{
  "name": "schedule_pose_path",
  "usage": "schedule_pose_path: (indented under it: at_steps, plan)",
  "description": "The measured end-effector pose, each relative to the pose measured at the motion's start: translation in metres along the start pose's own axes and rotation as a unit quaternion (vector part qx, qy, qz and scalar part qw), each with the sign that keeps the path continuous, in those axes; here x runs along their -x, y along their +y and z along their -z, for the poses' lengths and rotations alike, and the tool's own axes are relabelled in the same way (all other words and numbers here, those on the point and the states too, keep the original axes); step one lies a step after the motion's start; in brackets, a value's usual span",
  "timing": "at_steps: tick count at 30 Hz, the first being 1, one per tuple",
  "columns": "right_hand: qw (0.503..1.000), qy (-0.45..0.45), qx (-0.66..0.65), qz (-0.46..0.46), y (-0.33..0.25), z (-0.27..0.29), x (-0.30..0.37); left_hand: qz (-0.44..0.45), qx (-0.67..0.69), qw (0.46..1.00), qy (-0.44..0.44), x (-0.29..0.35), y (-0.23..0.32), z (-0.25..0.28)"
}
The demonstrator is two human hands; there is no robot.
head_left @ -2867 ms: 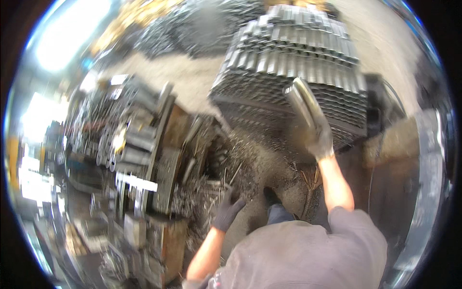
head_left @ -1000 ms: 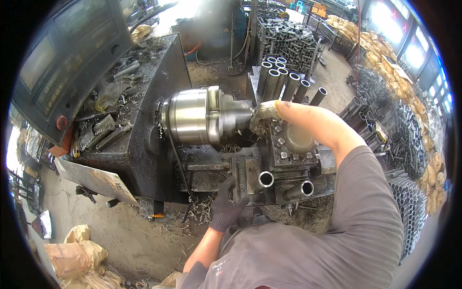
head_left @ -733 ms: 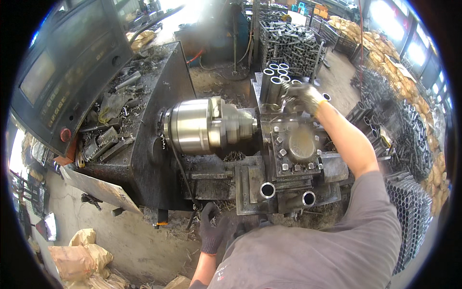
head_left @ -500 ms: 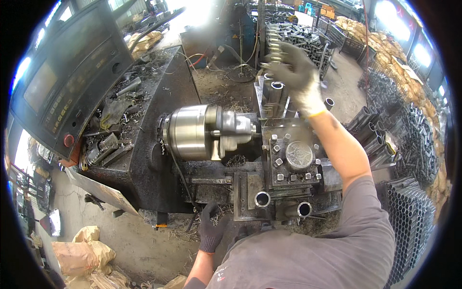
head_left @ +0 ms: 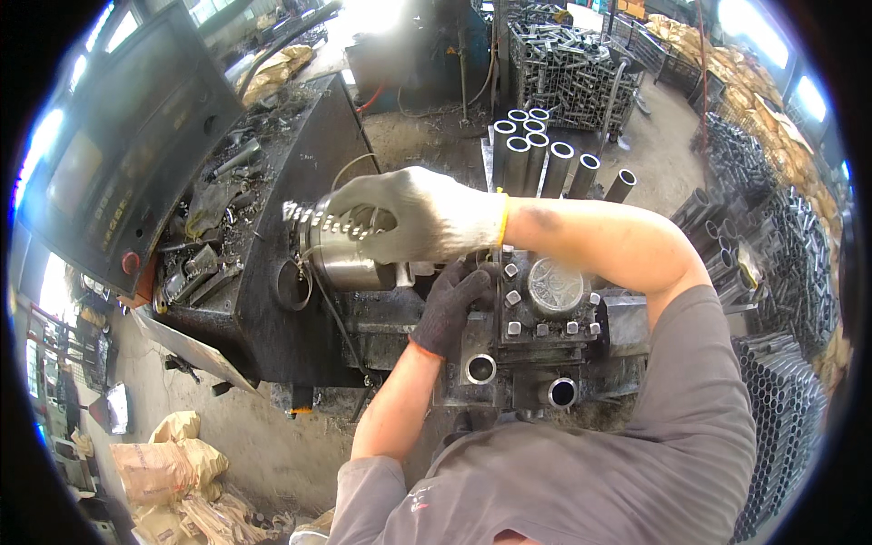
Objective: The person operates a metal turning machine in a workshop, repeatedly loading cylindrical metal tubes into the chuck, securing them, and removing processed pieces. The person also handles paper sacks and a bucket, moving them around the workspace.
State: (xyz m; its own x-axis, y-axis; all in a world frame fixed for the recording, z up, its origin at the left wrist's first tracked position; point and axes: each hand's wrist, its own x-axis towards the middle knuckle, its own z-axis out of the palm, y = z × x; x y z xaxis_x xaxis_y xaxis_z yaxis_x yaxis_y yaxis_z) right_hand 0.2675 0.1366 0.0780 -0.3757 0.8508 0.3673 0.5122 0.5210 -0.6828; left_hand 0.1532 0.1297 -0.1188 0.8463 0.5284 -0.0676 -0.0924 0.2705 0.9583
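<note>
My right hand [head_left: 422,218], in a pale work glove, reaches across the lathe chuck [head_left: 341,259]. Its fingers are curled round a shiny, ridged, rod-like metal piece [head_left: 304,214] that lies over the chuck's top; what kind it is I cannot make out. Below that wrist is my left hand [head_left: 451,304], dark-gloved, with bent fingers between the chuck and the square tool post [head_left: 554,289]. Its fingertips are partly hidden, and whatever they grip cannot be made out. An upright steel tube [head_left: 480,369] stands just in front of the tool post.
Several steel tubes [head_left: 560,154] stand behind the tool post. Another tube [head_left: 562,392] lies near my body. A chip-strewn bench top [head_left: 213,222] and tilted control panel [head_left: 127,154] are at the left. Stacked tubes [head_left: 777,436] fill the right side, and paper sacks [head_left: 168,463] lie lower left.
My right hand has swung from the far right to the chuck with the ridged metal piece. My left hand has moved up and right, beneath it. The chuck, blurred before, looks sharper.
</note>
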Motion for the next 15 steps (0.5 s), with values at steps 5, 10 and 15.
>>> schedule_pose_path:
  at_steps: [5,10,15]
  plan:
    - [0.998,0.039,-0.004,-0.044,0.019,0.042,0.027,0.008,-0.199,0.974,0.108,0.052,0.007,0.025]
    - [0.988,0.096,-0.085,-0.088,0.058,0.053,0.023,-0.132,-0.053,0.927,0.347,0.142,0.032,0.048]
    - [0.825,0.233,0.358,-0.371,0.131,0.144,-0.058,-0.286,0.009,0.883,0.372,0.184,0.035,0.043]
